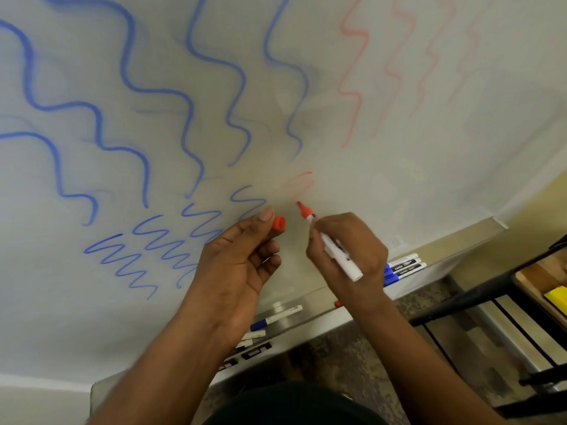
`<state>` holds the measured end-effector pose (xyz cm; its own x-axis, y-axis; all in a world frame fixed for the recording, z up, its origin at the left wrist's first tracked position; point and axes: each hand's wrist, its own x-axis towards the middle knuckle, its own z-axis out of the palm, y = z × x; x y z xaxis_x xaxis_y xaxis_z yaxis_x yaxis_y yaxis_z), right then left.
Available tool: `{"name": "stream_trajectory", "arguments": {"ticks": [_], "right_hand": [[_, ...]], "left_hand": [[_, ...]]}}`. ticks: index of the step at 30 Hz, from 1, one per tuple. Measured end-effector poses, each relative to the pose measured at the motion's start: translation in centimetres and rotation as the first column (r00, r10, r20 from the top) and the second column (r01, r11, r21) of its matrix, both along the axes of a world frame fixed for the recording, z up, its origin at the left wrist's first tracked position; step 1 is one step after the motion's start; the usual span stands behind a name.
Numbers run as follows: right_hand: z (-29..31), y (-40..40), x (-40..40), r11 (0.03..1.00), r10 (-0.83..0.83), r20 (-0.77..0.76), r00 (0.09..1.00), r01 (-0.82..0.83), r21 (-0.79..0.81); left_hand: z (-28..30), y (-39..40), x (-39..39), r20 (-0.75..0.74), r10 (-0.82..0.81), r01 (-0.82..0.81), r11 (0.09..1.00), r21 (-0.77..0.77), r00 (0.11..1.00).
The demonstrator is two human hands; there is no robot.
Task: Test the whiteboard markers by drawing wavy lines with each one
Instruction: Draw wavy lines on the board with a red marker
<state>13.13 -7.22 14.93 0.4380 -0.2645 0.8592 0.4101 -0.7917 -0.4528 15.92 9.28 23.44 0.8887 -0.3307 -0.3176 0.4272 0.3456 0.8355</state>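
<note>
**Red marker at the whiteboard, cap off**

The right hand grips one white-barrelled red marker, its tip just beside a faint red scribble on the white whiteboard. The left hand pinches the one red cap between its fingers. Three blue-capped markers lie together on the metal tray behind the right wrist; another single blue-capped marker lies lower down. Blue wavy lines fill the left, four pale red ones the right.

Bare forearms, dark top (sleeves unseen)
</note>
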Motion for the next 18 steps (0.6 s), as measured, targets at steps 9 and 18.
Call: {"name": "stream_trajectory", "arguments": {"ticks": [9, 18], "right_hand": [[-2.1, -0.1, -0.7, 0.998, -0.056, -0.073, 0.996, 0.054, -0.033], [-4.0, -0.5, -1.2, 0.997, -0.073, -0.139, 0.988, 0.075, 0.007]], "left_hand": [[0.0, -0.2, -0.2, -0.015, -0.02, 0.02, 1.0, 0.004, 1.0], [0.0, -0.2, -0.6, -0.019, -0.027, 0.027, 1.0, 0.003, 0.999]]}}
